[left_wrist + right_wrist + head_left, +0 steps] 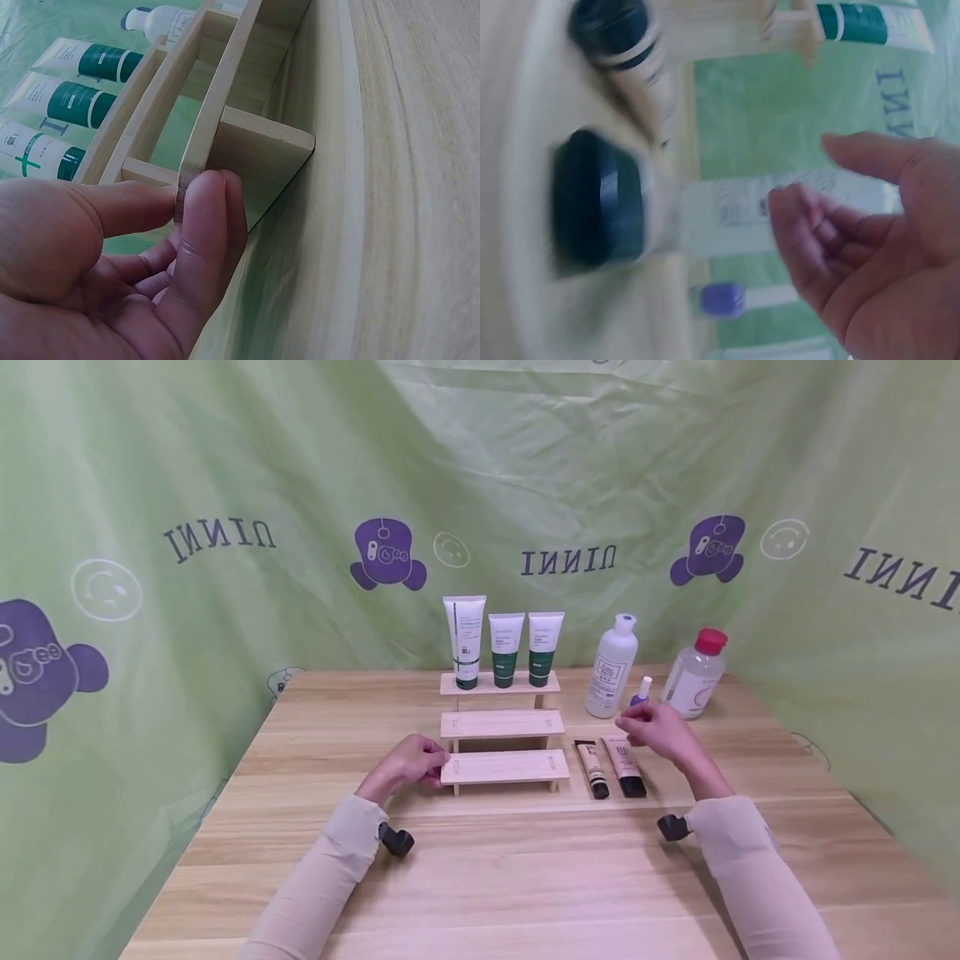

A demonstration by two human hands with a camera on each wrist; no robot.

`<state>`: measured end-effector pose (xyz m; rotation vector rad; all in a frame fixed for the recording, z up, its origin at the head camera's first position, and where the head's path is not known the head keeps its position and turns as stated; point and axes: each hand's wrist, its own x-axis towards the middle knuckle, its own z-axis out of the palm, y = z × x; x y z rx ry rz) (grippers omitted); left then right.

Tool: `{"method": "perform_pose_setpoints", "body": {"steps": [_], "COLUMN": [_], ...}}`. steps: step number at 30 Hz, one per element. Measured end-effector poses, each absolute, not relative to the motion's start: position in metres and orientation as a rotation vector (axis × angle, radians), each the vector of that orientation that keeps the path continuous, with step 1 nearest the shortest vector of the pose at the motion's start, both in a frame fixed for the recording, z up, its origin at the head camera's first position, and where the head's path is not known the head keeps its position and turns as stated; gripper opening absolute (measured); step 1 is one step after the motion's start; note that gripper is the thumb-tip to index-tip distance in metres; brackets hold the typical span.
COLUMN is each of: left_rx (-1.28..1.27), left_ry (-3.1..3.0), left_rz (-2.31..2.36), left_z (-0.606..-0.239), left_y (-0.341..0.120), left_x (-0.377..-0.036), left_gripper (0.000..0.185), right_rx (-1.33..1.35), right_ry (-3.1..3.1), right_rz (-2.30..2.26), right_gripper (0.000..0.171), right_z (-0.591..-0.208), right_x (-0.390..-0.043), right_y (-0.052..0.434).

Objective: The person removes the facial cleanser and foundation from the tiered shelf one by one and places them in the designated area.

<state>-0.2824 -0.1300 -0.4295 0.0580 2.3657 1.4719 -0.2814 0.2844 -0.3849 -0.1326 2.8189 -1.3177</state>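
My left hand (408,762) pinches the left end of the lowest board of a three-tier wooden display stand (504,767); in the left wrist view the thumb and forefinger grip the board's edge (196,142). My right hand (662,729) hovers with loosely bent fingers and nothing between thumb and fingertips, close over two squeeze tubes lying on the table. The wider one is a pinkish-beige tube (622,762) with a black cap. Left of it lies a slimmer beige tube (593,767). In the right wrist view both black caps look blurred.
Three white tubes, including a tall one (465,639) and two with green lower halves (505,647), stand upright on the top tier. Behind my right hand stand a white bottle (611,668), a small purple bottle (641,692) and a clear red-capped bottle (693,681). A green curtain (480,468) surrounds the table.
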Motion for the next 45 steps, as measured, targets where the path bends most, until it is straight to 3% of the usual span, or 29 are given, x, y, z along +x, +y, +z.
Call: {"method": "perform_pose_setpoints", "body": {"steps": [10, 24, 45], "left_rx": [0.077, 0.051, 0.061], "left_ry": [2.367, 2.375, 2.393], "left_rz": [1.489, 1.492, 1.479], "left_z": [-0.433, -0.437, -0.435], "left_y": [-0.13, -0.13, -0.13], "left_x": [-0.281, -0.281, -0.284], "left_gripper": [0.021, 0.019, 0.021], "right_rx": [-0.363, -0.535, -0.524], "right_ry": [2.998, 2.83, 2.809], "right_rz": [-1.574, -1.727, -1.737], "right_gripper": [0.043, 0.054, 0.043], "right_z": [-0.35, -0.333, -0.336], "right_x": [-0.305, -0.342, -0.346], "right_y": [0.246, 0.197, 0.176]}}
